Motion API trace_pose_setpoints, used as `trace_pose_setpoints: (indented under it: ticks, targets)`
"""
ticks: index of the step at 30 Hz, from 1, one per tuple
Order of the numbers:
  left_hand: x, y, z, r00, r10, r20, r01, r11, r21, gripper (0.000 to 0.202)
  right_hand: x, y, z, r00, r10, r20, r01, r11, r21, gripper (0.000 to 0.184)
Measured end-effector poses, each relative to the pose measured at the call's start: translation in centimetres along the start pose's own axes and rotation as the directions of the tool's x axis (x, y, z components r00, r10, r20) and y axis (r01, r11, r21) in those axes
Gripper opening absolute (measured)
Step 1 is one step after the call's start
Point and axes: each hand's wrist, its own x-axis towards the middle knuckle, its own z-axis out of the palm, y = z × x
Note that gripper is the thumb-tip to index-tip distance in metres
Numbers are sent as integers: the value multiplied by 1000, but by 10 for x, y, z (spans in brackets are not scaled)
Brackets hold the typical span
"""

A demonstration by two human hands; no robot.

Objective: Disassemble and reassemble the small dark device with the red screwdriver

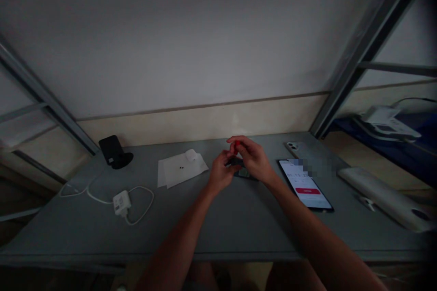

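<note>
Both hands meet above the grey table, right of some white paper sheets. My right hand [251, 152] pinches a small red object [236, 146], perhaps a tool handle; its lower end is hidden by my fingers. Just below it, my left hand [221, 169] is closed on a small black part [235, 161], steadying it under the red object. Whether the two touch cannot be made out in the dim light. Beneath my hands lies a flat dark thing [244, 173], partly covered by them.
White paper [174, 173] bears two tiny dark pieces [181, 168] and a white case [191, 155]. Farther left are a black stand [112, 152] and a white charger [121, 203] with cable. A lit tablet [305, 185], a phone [296, 149] and a long grey case [382, 193] lie right.
</note>
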Motion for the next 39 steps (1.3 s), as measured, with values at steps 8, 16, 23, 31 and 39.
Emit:
trace_pose_setpoints:
  ticks: [8,16,23,31,39]
  targets:
    - [-5,7,2,999,17,33,-22,988,155,18,1,0,-3,997,-68,-36,63,991,-120,27]
    - [-8,9,3,997,49,64,-60,979,195,15,2,1,-1,997,-76,-17,75,993,-92,23]
    - [-6,4,1,996,47,72,-61,976,207,17,0,2,-3,998,-37,-56,33,997,-64,25]
    - [-7,5,2,997,41,62,-53,976,210,18,-1,-7,0,994,-111,-13,106,973,-207,23]
    - [-7,9,3,995,55,82,-82,923,376,7,-5,-18,1,978,-128,165,154,975,-160,21]
